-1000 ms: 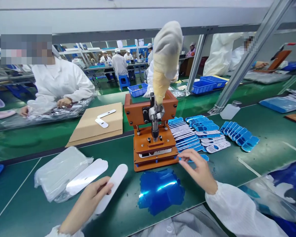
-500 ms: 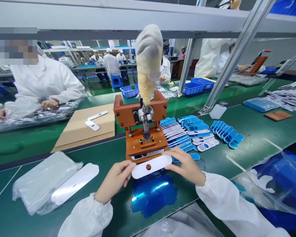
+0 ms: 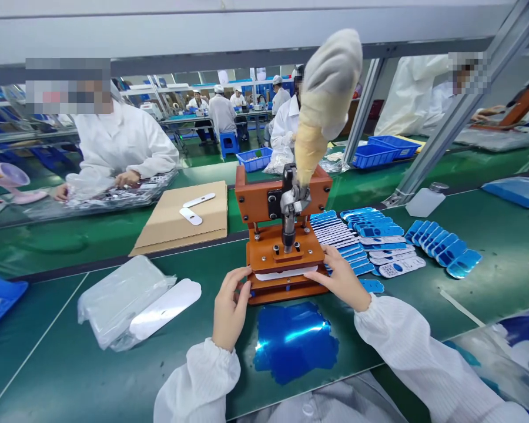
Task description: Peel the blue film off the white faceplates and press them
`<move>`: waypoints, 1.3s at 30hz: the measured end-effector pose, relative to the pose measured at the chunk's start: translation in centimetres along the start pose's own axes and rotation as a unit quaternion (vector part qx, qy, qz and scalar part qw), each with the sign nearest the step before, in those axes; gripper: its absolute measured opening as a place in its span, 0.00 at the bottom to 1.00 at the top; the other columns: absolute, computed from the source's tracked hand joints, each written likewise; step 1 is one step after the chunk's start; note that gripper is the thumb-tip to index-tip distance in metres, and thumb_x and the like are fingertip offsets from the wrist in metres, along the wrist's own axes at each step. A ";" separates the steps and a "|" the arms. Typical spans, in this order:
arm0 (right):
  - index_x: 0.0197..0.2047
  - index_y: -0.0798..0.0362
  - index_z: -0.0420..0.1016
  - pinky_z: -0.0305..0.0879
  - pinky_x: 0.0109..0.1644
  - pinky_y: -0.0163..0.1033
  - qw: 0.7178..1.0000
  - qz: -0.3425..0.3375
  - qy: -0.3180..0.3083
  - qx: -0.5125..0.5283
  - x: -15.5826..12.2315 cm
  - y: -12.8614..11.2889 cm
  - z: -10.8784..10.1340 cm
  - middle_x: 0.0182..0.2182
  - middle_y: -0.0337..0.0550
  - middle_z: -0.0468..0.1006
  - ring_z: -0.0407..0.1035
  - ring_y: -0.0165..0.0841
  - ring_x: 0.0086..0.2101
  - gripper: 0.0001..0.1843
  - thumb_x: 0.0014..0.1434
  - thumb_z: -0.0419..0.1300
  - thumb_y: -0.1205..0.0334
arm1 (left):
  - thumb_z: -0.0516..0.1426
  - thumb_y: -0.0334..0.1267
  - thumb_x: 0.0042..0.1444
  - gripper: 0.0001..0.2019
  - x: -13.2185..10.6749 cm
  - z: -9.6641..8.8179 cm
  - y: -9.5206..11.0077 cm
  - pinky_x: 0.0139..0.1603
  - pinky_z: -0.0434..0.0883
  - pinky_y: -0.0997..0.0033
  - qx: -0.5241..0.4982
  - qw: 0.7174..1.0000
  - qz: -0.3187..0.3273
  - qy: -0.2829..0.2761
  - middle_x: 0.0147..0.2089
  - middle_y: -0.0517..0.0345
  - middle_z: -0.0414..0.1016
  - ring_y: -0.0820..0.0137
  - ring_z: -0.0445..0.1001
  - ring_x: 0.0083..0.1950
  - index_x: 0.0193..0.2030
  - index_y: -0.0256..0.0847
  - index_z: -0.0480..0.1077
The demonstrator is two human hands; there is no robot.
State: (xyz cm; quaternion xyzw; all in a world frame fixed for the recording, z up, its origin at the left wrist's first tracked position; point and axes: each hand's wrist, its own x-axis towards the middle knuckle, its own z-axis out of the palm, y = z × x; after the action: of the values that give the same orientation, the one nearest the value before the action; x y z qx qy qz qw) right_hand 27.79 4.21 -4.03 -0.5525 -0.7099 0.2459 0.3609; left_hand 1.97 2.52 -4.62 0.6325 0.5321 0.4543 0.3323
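A white flat panel (image 3: 277, 274) with rounded ends lies in the slot of the orange-brown hand press (image 3: 286, 235), under its upper plate. At the press's left front corner is my left hand (image 3: 230, 302), thumb and fingers apart and touching the side of the base. My right hand (image 3: 344, 277) is spread at the right front corner. Its thumb reaches the panel's right end, and its fingers lie against the press's side. The press lever (image 3: 328, 100), wrapped in cloth and tape, stands raised and leans right. Blue film (image 3: 293, 343) lies on the bench in front.
Rows of blue-filmed panels (image 3: 365, 241) lie right of the press, near a clear bottle (image 3: 425, 200). On the left are a plastic-wrapped stack (image 3: 123, 296), a white panel (image 3: 167, 308) and cardboard (image 3: 167, 217) holding two small panels. A co-worker (image 3: 119, 141) sits across the bench.
The white panel has gone from between my hands into the press's slot. My hands have moved apart to the press's two front corners. The view has turned left.
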 end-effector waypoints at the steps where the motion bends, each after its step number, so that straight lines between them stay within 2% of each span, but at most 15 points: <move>1: 0.51 0.49 0.71 0.64 0.54 0.48 1.000 0.002 -0.003 0.003 -0.1 0.0 -0.1 0.51 0.47 0.65 0.59 0.42 0.53 0.21 0.56 0.59 0.48 | 0.50 0.41 0.60 0.13 0.0 0.0 -0.2 0.39 0.72 0.72 0.006 1.000 0.004 -0.001 0.54 0.53 0.66 0.70 0.70 0.44 0.50 0.46 0.69; 7: 0.50 0.49 0.72 0.62 0.56 0.49 1.000 -0.001 -0.002 0.000 0.1 0.3 0.1 0.52 0.47 0.65 0.59 0.42 0.53 0.20 0.56 0.60 0.50 | 0.47 0.39 0.63 0.13 -0.3 0.3 -0.8 0.43 0.72 0.75 0.126 0.989 0.077 0.005 0.54 0.54 0.65 0.72 0.71 0.48 0.49 0.46 0.68; 11: 0.51 0.48 0.71 0.64 0.54 0.49 1.000 -0.014 -0.001 -0.009 0.2 0.4 0.0 0.51 0.48 0.66 0.61 0.42 0.52 0.20 0.56 0.60 0.51 | 0.49 0.38 0.61 0.12 -0.4 0.3 -0.8 0.33 0.70 0.78 0.293 0.940 0.171 0.025 0.54 0.54 0.67 0.75 0.72 0.39 0.47 0.44 0.71; 15: 0.44 0.49 0.75 0.61 0.56 0.51 0.990 -0.101 0.053 -0.082 -1.0 1.3 -0.3 0.51 0.47 0.68 0.60 0.42 0.54 0.12 0.61 0.56 0.55 | 0.51 0.36 0.61 0.12 -0.3 0.3 -1.2 0.30 0.70 0.79 0.350 0.908 0.225 0.048 0.52 0.54 0.69 0.74 0.73 0.39 0.47 0.43 0.71; 19: 0.45 0.47 0.76 0.56 0.58 0.55 0.969 -0.171 0.078 -0.159 -2.3 2.5 -0.5 0.55 0.47 0.67 0.55 0.46 0.58 0.11 0.61 0.56 0.57 | 0.50 0.36 0.61 0.13 -0.4 0.6 -1.8 0.36 0.72 0.78 0.296 0.928 0.222 0.055 0.54 0.53 0.67 0.72 0.73 0.43 0.49 0.44 0.70; 21: 0.43 0.49 0.77 0.63 0.54 0.51 0.974 -0.164 0.105 -0.119 -2.0 2.2 -1.1 0.51 0.48 0.70 0.62 0.43 0.54 0.11 0.61 0.55 0.59 | 0.50 0.36 0.61 0.16 -0.6 0.6 -2.2 0.39 0.72 0.76 0.238 0.949 0.199 0.054 0.56 0.52 0.66 0.71 0.72 0.46 0.55 0.45 0.66; 23: 0.39 0.52 0.76 0.68 0.47 0.45 0.968 -0.155 0.190 -0.049 -0.8 0.4 -2.3 0.41 0.48 0.74 0.69 0.37 0.44 0.10 0.62 0.53 0.62 | 0.50 0.36 0.61 0.18 -0.6 0.4 -2.6 0.37 0.72 0.76 0.178 0.969 0.161 0.056 0.56 0.51 0.66 0.72 0.72 0.44 0.59 0.46 0.62; 25: 0.39 0.54 0.74 0.69 0.43 0.41 0.939 -0.176 0.293 0.022 1.2 -3.5 -4.0 0.34 0.45 0.74 0.70 0.33 0.37 0.09 0.62 0.52 0.64 | 0.50 0.38 0.61 0.17 -0.6 0.1 -2.9 0.32 0.71 0.76 0.123 0.983 0.118 0.072 0.53 0.52 0.67 0.74 0.72 0.38 0.57 0.45 0.63; 26: 0.41 0.53 0.73 0.69 0.44 0.40 0.922 -0.205 0.326 0.053 2.3 -6.0 -5.0 0.35 0.44 0.74 0.70 0.32 0.38 0.09 0.62 0.53 0.64 | 0.50 0.39 0.60 0.16 -0.5 -0.1 -3.0 0.30 0.71 0.76 0.101 0.986 0.099 0.084 0.51 0.52 0.68 0.74 0.71 0.36 0.55 0.44 0.65; 27: 0.47 0.53 0.71 0.69 0.44 0.39 0.908 -0.240 0.331 0.096 3.4 -8.9 -6.0 0.39 0.43 0.74 0.70 0.31 0.39 0.11 0.62 0.53 0.63 | 0.50 0.40 0.60 0.15 -0.4 -0.2 -3.1 0.29 0.71 0.76 0.085 0.988 0.083 0.095 0.49 0.52 0.69 0.74 0.71 0.35 0.52 0.43 0.66; 29: 0.56 0.51 0.64 0.68 0.47 0.35 0.902 -0.299 0.262 0.166 5.1 -14.6 -7.6 0.47 0.40 0.72 0.70 0.28 0.42 0.20 0.61 0.54 0.58 | 0.50 0.41 0.60 0.13 -0.3 -0.4 -3.4 0.27 0.70 0.76 0.072 0.989 0.065 0.110 0.45 0.53 0.70 0.75 0.70 0.33 0.48 0.42 0.68; 32: 0.51 0.57 0.65 0.64 0.44 0.31 0.896 -0.340 0.191 0.211 6.2 -19.7 -7.6 0.42 0.34 0.71 0.70 0.22 0.39 0.21 0.62 0.44 0.53 | 0.49 0.41 0.61 0.12 -0.2 -0.6 -3.7 0.27 0.70 0.76 0.080 0.987 0.068 0.118 0.42 0.54 0.70 0.76 0.70 0.31 0.44 0.40 0.69; 34: 0.36 0.59 0.67 0.65 0.40 0.31 0.874 -0.388 0.210 0.205 5.7 -19.8 -5.8 0.30 0.32 0.69 0.68 0.19 0.30 0.14 0.63 0.49 0.56 | 0.49 0.40 0.61 0.11 -0.3 -0.7 -3.8 0.26 0.69 0.77 0.085 0.985 0.079 0.128 0.40 0.54 0.70 0.76 0.69 0.30 0.42 0.39 0.70; 36: 0.23 0.56 0.58 0.67 0.38 0.35 0.842 -0.458 0.237 0.158 5.0 -18.1 -3.7 0.20 0.31 0.63 0.63 0.21 0.25 0.17 0.59 0.58 0.61 | 0.49 0.39 0.61 0.11 -0.4 -0.7 -3.8 0.26 0.69 0.77 0.093 0.982 0.097 0.134 0.39 0.55 0.70 0.75 0.70 0.31 0.40 0.39 0.70; 39: 0.19 0.55 0.55 0.66 0.35 0.37 0.818 -0.510 0.247 0.098 4.4 -16.5 -2.6 0.16 0.32 0.59 0.60 0.24 0.23 0.22 0.58 0.61 0.58 | 0.49 0.36 0.61 0.09 -0.6 -0.6 -3.3 0.31 0.70 0.75 0.117 0.973 0.138 0.146 0.38 0.54 0.70 0.72 0.71 0.37 0.38 0.39 0.70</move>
State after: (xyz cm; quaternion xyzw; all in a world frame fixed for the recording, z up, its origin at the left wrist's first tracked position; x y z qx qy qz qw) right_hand 19.24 3.91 11.02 -0.1156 -0.7494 -0.0500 0.6500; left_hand 0.13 2.61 -7.51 0.6611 0.5318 0.5180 0.1091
